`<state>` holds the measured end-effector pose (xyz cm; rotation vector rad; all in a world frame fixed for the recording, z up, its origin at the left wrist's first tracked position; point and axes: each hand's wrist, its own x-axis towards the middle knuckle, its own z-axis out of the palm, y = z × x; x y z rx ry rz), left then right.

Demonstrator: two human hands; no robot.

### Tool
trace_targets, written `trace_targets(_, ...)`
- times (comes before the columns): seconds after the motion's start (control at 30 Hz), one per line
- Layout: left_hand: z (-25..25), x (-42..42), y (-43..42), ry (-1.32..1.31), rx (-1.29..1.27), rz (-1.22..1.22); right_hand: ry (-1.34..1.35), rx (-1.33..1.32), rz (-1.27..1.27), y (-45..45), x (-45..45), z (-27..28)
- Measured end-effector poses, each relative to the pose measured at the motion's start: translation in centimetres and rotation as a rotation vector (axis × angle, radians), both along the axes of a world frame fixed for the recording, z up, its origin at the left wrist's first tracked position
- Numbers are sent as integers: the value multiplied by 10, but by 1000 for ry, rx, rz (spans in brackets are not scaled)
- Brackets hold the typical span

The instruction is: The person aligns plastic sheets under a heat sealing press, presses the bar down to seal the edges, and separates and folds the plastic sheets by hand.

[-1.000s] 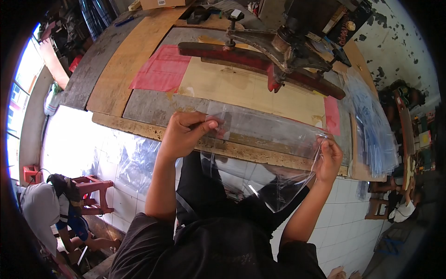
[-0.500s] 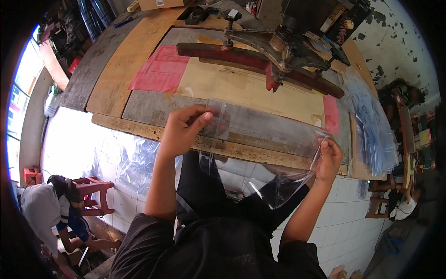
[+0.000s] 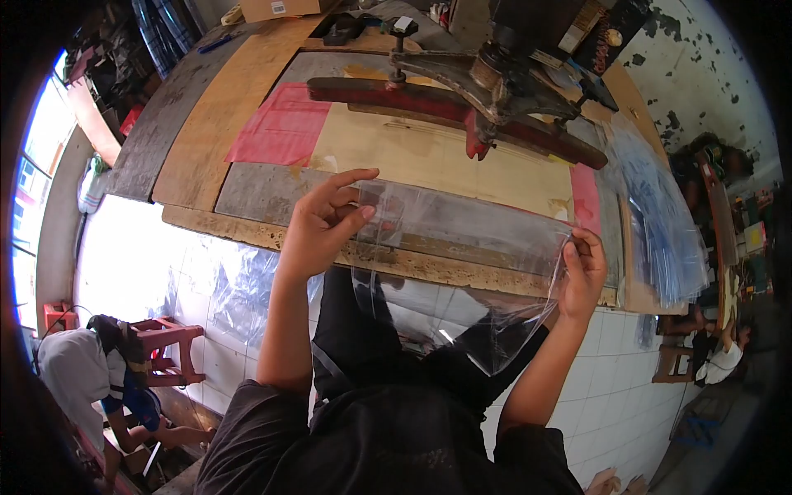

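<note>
A clear plastic sheet (image 3: 487, 219) stretches between my hands at the table's front edge, and its lower part hangs in folds over my lap. My left hand (image 3: 324, 223) has its thumb against the sheet's left end, with the index finger lifted away and other fingers bent behind. At the right end, my right hand (image 3: 584, 268) pinches the sheet between thumb and fingers. Just beyond lies a cream-coloured panel (image 3: 445, 161) on the work surface, with pink patches (image 3: 276, 124) at its ends. Above it sits a machine's red-and-black press bar (image 3: 388, 95).
Stacked clear plastic sheets (image 3: 664, 223) lie at the table's right end. More plastic (image 3: 243, 289) is on the floor at left, near a red stool (image 3: 169, 346) and a bent-over person (image 3: 78, 371). Another person (image 3: 722, 359) is at far right. A cardboard box (image 3: 276, 8) stands at the back.
My left index finger has lifted and straightened away from the thumb. My right fingers have shifted slightly at the sheet's right end. The sheet stays in nearly the same place.
</note>
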<state>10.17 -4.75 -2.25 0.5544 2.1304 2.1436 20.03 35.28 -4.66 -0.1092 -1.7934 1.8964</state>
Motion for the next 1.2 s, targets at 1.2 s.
trace_targets(1.2,6,3,9,-64,-1,87,-34,48,23,-3,-1,2)
